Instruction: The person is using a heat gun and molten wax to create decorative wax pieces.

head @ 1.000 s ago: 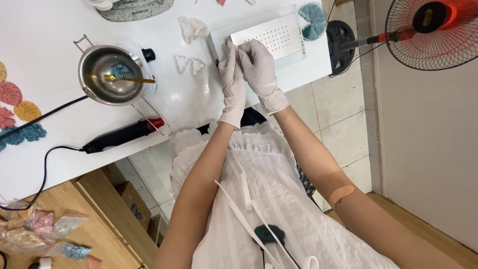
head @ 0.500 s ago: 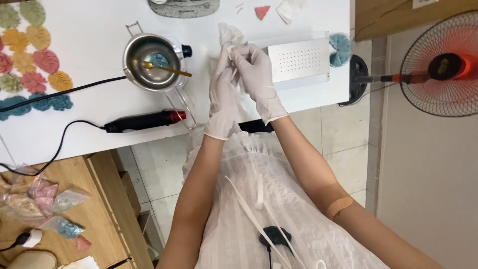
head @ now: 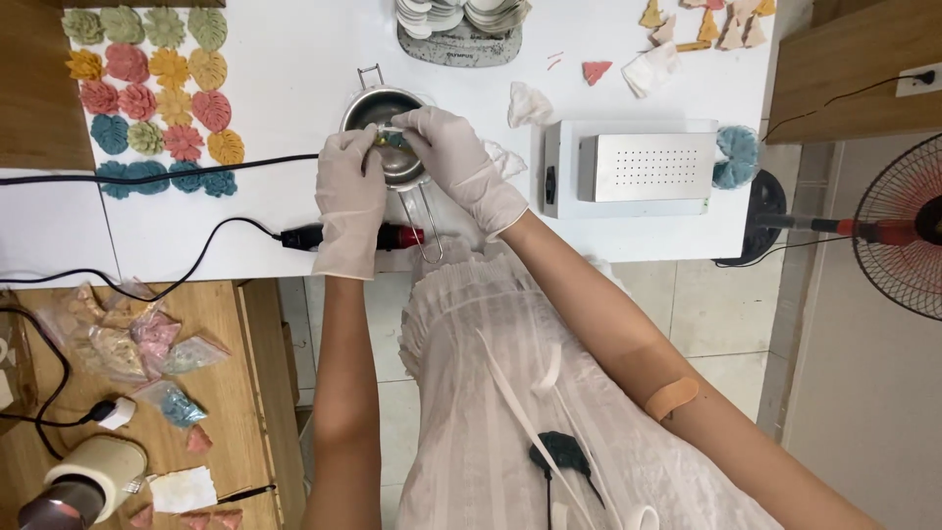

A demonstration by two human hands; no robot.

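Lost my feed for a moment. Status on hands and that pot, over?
Both gloved hands, left hand and right hand, over the small metal pot, pinching a small teal piece between them. Black cable lies just left.

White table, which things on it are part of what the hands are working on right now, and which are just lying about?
In use:
left hand
right hand
small metal pot
small teal piece pinched over the pot

Lying about:
coloured leaf shapes
silver perforated box
black and red tool
triangular pieces

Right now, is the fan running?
Cannot tell: the fan stands at the right edge, and no blade blur shows through its grille.
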